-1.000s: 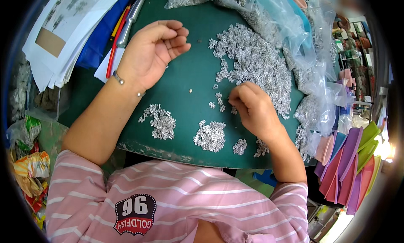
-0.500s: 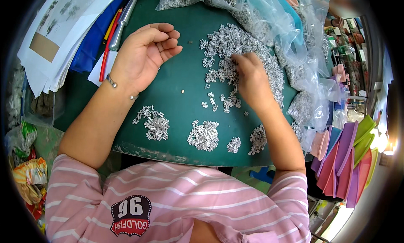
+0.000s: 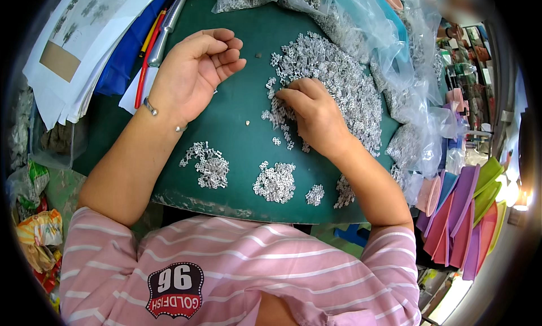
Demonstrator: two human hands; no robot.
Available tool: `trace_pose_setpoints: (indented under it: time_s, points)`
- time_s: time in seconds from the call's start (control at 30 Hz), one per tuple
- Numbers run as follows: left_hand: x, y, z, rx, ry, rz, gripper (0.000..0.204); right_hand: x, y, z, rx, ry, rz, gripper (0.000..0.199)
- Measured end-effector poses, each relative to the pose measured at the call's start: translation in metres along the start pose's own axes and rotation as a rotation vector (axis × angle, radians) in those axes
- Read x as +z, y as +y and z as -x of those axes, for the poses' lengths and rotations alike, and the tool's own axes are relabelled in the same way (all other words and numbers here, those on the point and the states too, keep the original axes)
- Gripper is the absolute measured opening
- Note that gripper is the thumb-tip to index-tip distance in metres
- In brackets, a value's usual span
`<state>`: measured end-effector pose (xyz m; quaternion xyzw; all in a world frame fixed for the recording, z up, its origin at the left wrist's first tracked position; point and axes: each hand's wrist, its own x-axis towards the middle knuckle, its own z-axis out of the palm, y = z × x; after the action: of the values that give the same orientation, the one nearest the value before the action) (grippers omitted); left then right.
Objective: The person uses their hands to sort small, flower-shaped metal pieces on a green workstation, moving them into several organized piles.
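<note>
A large heap of small silver metal pieces point(image 3: 344, 83) covers the right part of the green table. At its left edge my right hand point(image 3: 319, 114) bends down, fingertips closed together among the pieces; what they pinch is hidden. My left hand point(image 3: 197, 66) rests palm up, left of the heap, with fingers loosely curled and apart and nothing seen in the palm. Nearer me lie smaller piles of like pieces: a left pile point(image 3: 212, 169), a middle pile point(image 3: 274, 182), a tiny pile point(image 3: 314, 195) and a right pile point(image 3: 344, 191) partly behind my right forearm.
Clear plastic bags point(image 3: 406, 94) of metal pieces line the far and right edges. Papers point(image 3: 84, 38), a blue folder point(image 3: 121, 63), a red pen point(image 3: 145, 72) and a silver tapered tool point(image 3: 166, 29) lie at the left. Colourful plastic bins point(image 3: 463, 213) stand at the right.
My right hand has moved left and slightly nearer me, from within the heap to its left edge. Some loose pieces there have shifted left. My left hand has barely moved.
</note>
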<state>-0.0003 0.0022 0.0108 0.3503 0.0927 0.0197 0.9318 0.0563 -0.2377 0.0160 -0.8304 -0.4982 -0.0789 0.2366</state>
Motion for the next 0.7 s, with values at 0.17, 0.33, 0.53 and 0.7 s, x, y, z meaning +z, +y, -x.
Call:
trace_pose_setpoints:
  time_s: [0.17, 0.33, 0.53, 0.7]
  points:
    - [-0.003, -0.002, -0.002, -0.011, -0.028, -0.004, 0.019, -0.016, 0.027, -0.001, 0.188, 0.112, 0.155, 0.022]
    - [-0.002, 0.0, 0.0, 0.0, -0.025, 0.014, 0.019, -0.017, 0.026, 0.004, 0.144, 0.036, -0.003, 0.032]
    - [0.001, -0.003, 0.002, -0.057, 0.014, 0.039, 0.015, -0.022, 0.02, -0.009, 0.148, 0.153, -0.076, 0.017]
    - [0.006, 0.0, 0.003, -0.043, 0.043, 0.026, 0.014, -0.027, 0.037, -0.055, 0.604, 0.181, -0.368, 0.013]
